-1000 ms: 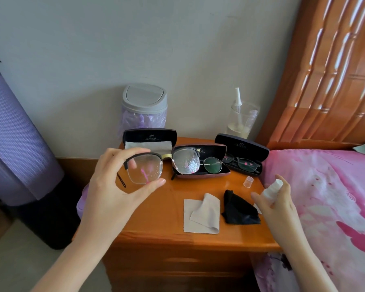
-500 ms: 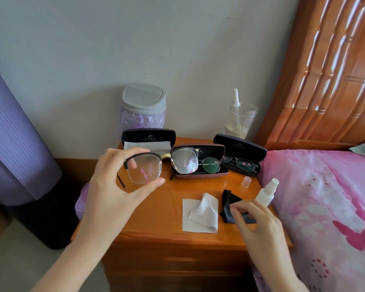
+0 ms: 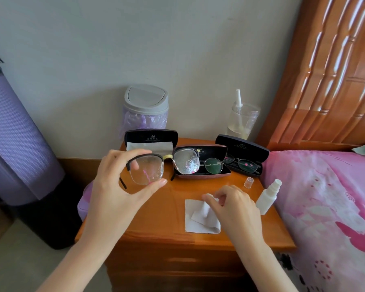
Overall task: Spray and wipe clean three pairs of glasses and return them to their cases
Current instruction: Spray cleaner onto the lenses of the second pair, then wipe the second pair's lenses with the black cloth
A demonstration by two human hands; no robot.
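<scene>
My left hand (image 3: 118,186) holds black half-rim glasses (image 3: 163,163) up by the left lens, between thumb and fingers. Both lenses are wet with droplets. My right hand (image 3: 233,205) rests low on the nightstand (image 3: 156,220) and its fingertips pinch the raised fold of a grey cloth (image 3: 195,221). A white spray bottle (image 3: 267,197) stands uncapped to the right of that hand, its clear cap (image 3: 248,182) behind it. Three open cases stand at the back: an empty black case (image 3: 151,137), a brown case (image 3: 217,174) with round glasses, and a black case (image 3: 242,147) with dark glasses.
A small bin with a grey lid (image 3: 145,102) and a clear jar (image 3: 242,121) stand against the wall. A rolled purple mat (image 3: 13,133) leans at the left. A bed with a pink cover (image 3: 325,207) and wooden headboard (image 3: 335,70) borders the right.
My right hand set the spray bottle upright on the nightstand, then moved left past the black cloth, which it now hides, onto the grey cloth. My left hand kept the glasses still.
</scene>
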